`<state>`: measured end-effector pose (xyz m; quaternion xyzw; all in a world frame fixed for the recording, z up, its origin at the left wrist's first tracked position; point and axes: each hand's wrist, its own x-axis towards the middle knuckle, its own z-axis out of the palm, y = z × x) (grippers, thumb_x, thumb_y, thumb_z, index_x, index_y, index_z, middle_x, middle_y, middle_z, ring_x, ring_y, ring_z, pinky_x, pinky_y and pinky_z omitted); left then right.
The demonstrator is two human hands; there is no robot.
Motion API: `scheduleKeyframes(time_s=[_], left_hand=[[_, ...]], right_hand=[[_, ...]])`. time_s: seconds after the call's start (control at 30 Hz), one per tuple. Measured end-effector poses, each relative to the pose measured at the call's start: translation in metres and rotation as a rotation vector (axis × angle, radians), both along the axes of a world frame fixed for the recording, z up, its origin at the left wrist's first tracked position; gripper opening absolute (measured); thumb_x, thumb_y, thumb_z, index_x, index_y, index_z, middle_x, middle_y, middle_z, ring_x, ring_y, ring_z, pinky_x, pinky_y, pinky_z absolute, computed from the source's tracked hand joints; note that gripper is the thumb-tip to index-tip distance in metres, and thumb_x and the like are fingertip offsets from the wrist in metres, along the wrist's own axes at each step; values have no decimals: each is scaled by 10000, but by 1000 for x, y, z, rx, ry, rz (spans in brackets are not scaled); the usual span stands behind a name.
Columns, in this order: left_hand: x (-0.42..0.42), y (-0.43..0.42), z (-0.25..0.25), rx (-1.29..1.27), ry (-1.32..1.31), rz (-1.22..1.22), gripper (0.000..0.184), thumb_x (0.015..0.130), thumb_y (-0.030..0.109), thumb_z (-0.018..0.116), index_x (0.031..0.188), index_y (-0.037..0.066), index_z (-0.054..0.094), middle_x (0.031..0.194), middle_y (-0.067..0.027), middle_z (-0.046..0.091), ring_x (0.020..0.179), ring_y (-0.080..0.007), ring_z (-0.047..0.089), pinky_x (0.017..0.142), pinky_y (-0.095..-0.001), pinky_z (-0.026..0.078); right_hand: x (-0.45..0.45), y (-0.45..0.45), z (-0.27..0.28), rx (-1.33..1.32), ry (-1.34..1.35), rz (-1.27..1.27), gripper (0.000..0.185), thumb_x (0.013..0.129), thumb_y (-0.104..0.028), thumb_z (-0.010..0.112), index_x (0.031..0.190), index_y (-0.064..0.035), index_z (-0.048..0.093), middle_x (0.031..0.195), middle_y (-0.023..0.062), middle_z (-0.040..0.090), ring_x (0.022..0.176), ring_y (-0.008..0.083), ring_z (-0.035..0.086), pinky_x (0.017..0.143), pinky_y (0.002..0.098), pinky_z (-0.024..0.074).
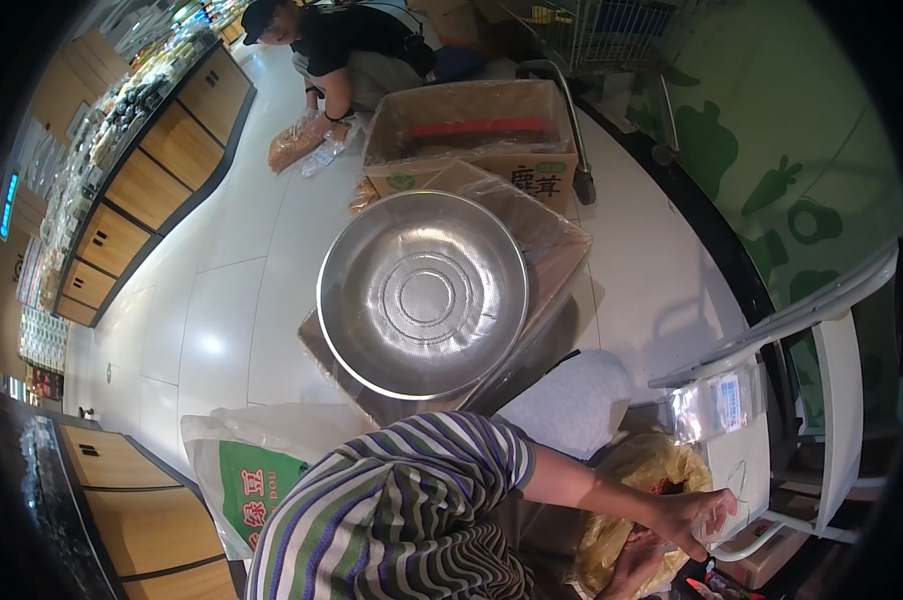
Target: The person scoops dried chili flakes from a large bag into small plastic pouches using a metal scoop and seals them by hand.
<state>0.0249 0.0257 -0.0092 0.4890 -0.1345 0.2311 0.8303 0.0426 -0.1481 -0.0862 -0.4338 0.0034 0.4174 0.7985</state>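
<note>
My left hand (693, 522), at the end of a striped sleeve, reaches across to the lower right. Its fingers are closed on what looks like a thin clear plastic bag (716, 514). Just below it is my right hand (633, 568), partly covered by the left forearm, at the mouth of a yellowish plastic bag (611, 500). Dark reddish contents (664, 487) show inside that bag. The right fingers are largely hidden. In front of me, a wide round metal basin (421, 295) rests on a plastic-covered cardboard box (561, 250), with only its ringed bottom showing inside.
Another person (356, 60) crouches ahead, hands on a bag of brown goods (296, 142). Beside them stands an open carton (471, 125). A white-and-green sack (256, 480), a pack of clear bags (716, 405), a white step stool (836, 410) and wooden cabinets (151, 180) surround me.
</note>
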Motion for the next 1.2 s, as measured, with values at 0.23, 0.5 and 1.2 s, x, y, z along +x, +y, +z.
scheduleKeyframes(time_s=[0.23,0.5,1.2], left_hand=[[1,0,-3,99,-4,65,884,625,293,874,1284,36,343,981,-96,496,889,-196,546,771,-333,465],[-1,1,1,130,25,39,863,613,285,879,1256,39,359,966,-99,515,887,-201,552,730,-342,469],[-4,10,-3,625,310,-71,897,481,517,895,1117,2,529,884,-137,674,857,-304,663,726,-360,506]], right_hand=[[-2,-4,-9,-158,-82,-39,285,978,-280,520,1189,-89,538,1057,31,586,929,151,553,803,286,455],[-14,4,-10,-119,-233,-75,291,988,-304,512,1165,-77,553,1040,55,595,891,162,557,760,286,455],[25,0,149,-566,-1422,-292,377,992,-304,555,1116,43,631,962,182,655,783,288,624,666,392,521]])
